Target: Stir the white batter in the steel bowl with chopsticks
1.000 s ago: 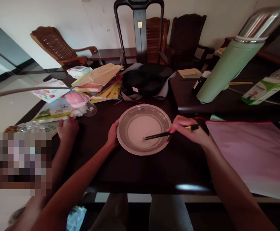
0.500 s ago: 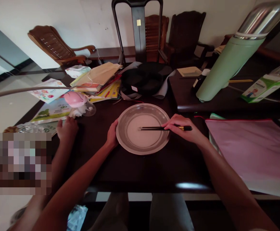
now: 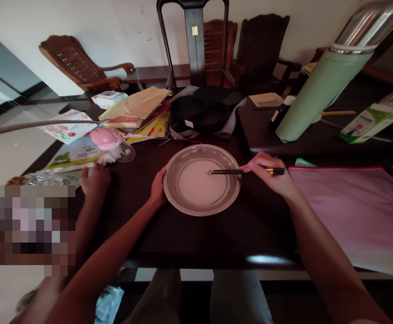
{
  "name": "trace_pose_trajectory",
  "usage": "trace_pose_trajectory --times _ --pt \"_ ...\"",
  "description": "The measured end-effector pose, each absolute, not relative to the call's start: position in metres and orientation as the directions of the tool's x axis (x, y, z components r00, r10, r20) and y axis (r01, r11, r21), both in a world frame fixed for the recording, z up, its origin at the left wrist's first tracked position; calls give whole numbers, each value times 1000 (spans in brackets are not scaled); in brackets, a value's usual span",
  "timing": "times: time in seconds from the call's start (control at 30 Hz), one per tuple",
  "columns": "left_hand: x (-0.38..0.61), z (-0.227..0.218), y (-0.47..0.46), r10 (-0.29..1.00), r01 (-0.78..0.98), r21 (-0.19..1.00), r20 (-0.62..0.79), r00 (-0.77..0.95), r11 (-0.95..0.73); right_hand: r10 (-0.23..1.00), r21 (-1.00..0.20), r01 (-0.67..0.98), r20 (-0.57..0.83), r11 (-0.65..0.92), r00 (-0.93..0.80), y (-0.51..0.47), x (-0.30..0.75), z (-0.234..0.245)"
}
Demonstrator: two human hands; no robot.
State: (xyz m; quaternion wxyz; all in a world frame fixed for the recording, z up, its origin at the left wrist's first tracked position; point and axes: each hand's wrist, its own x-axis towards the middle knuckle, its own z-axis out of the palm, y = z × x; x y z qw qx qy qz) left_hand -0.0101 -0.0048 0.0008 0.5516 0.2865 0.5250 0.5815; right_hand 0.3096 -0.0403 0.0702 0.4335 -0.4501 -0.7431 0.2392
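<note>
A round metal basin (image 3: pixel 201 210) sits on the dark table, with a whitish liquid (image 3: pixel 199 186) in it. My left hand (image 3: pixel 158 186) grips the basin's left rim, its fingers partly hidden behind the wall. Pinched in my right hand (image 3: pixel 267 173) is a pair of black chopsticks (image 3: pixel 228 172) with gold bands near the upper ends. Their tips point left and dip into the liquid near the basin's middle. My right hand is just beyond the right rim.
At left, another person's hand (image 3: pixel 95 180) rests by a pink-lidded bottle (image 3: pixel 106 138) and papers. A black round object (image 3: pixel 199 110) lies behind the basin. On the right are a green thermos (image 3: pixel 321 94), a small dark bottle (image 3: pixel 282 112), a carton (image 3: pixel 365 123) and a pink folder (image 3: pixel 348 202).
My right hand has moved right and slightly away from me, drawing the chopstick tips from left of the basin's middle toward the right. My left hand keeps its hold on the rim.
</note>
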Motion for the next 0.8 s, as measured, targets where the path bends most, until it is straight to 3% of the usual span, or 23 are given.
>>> trace_pose_trajectory --times 0.1,0.27,0.33,0.47,0.53,0.67,0.73,0.8 --pt "-8 4 -6 935 -364 913 -277 -221 184 908 -795 438 374 419 -191 -44 319 76" --pt "-7 6 -6 936 -345 923 -263 -233 173 841 -780 365 357 508 -407 -43 299 73" --pt "-7 5 -6 942 -344 925 -249 -226 162 841 -749 398 404 530 -361 -41 298 70" --pt "-6 6 -5 941 -362 917 -259 -216 169 901 -771 474 408 426 -146 -41 319 73" --pt "-6 6 -5 935 -369 911 -276 -221 181 911 -793 450 372 412 -178 -44 321 76" --pt "-7 5 -5 932 -341 924 -264 -248 172 832 -763 376 369 526 -414 -44 301 74" --pt "-7 3 -5 933 -325 933 -246 -264 154 817 -723 400 416 564 -400 -42 296 70" --pt "-8 2 -4 935 -312 939 -232 -269 143 848 -717 453 453 529 -274 -40 302 69"
